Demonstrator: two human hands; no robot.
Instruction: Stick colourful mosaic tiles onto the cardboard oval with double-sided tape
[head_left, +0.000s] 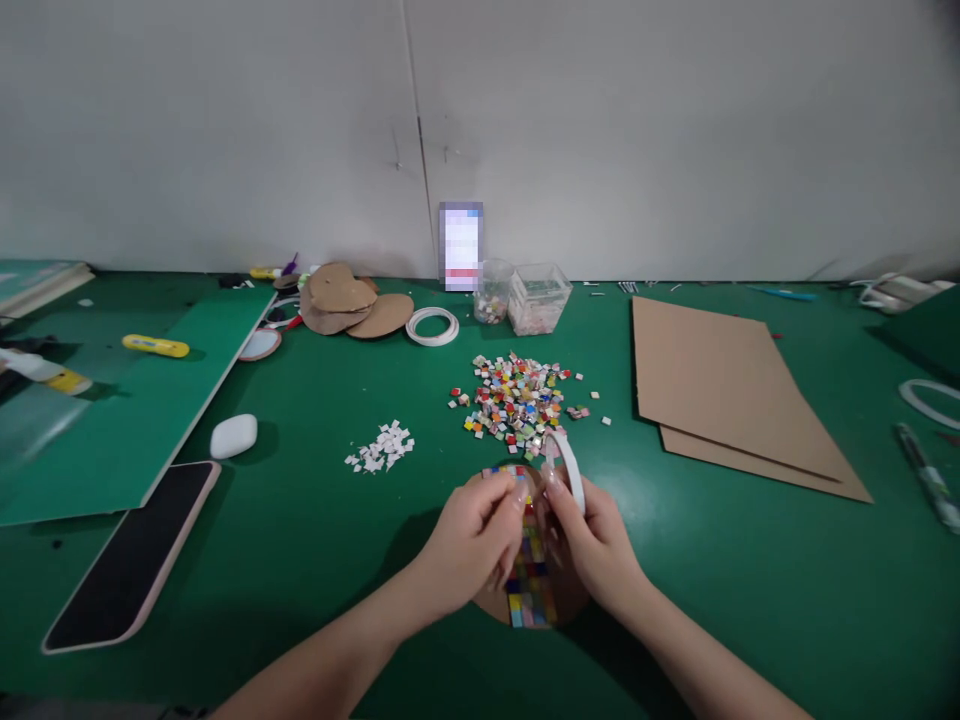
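Observation:
In my right hand is a narrow roll of white tape, its ring standing up between thumb and fingers. My left hand is closed in a pinch close by; whatever its fingertips hold is too small to make out. Both hands hover over a round cardboard disc, which they partly cover. A band of colourful mosaic tiles runs down the disc from its far edge to its near edge. Just beyond lies a pile of loose mosaic tiles. White paper bits form a smaller heap to the left.
A phone and white earbud case lie left, beside a green board carrying a yellow cutter. Behind are cardboard discs, another tape roll, clear containers and a lit screen. Cardboard sheets lie right.

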